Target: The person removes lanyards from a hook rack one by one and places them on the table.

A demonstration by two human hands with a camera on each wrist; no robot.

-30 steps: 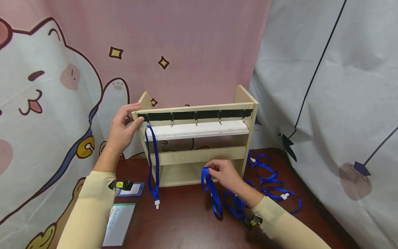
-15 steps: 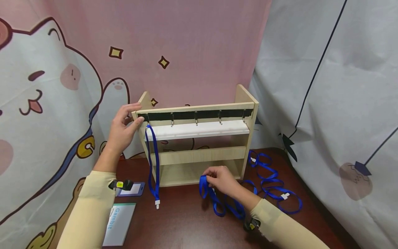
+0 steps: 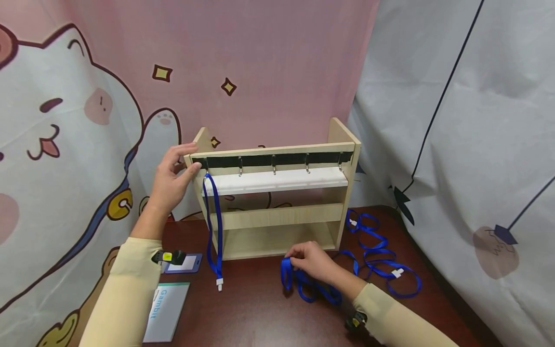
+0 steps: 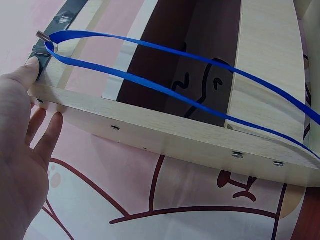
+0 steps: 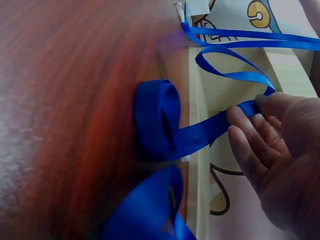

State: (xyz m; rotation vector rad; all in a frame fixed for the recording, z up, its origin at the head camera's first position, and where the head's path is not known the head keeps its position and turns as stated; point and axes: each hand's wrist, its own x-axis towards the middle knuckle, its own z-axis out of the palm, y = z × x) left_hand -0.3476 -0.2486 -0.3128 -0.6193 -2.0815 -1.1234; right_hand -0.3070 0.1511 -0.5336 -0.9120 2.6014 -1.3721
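Note:
A wooden rack (image 3: 277,217) stands on the dark table (image 3: 260,318), with a row of metal hooks (image 3: 273,169) along its black top strip. One blue lanyard (image 3: 214,226) hangs from the leftmost hook (image 4: 44,37). My left hand (image 3: 171,180) rests on the rack's top left corner, thumb on the black strip and straight fingers (image 4: 47,142) along the side panel (image 4: 165,132). My right hand (image 3: 310,262) is low in front of the rack and pinches a second blue lanyard (image 3: 303,286). Its loop (image 5: 157,117) is bunched on the table.
More blue lanyards (image 3: 381,260) lie tangled on the table to the rack's right. A blue badge holder (image 3: 184,263) and a white-and-green card (image 3: 166,311) lie at the front left. Printed cloth hangs behind the rack and along the right side.
My right hand has come down from the lower shelf's height to the table, bringing the lanyard loop with it. The left hand has stayed on the rack's corner.

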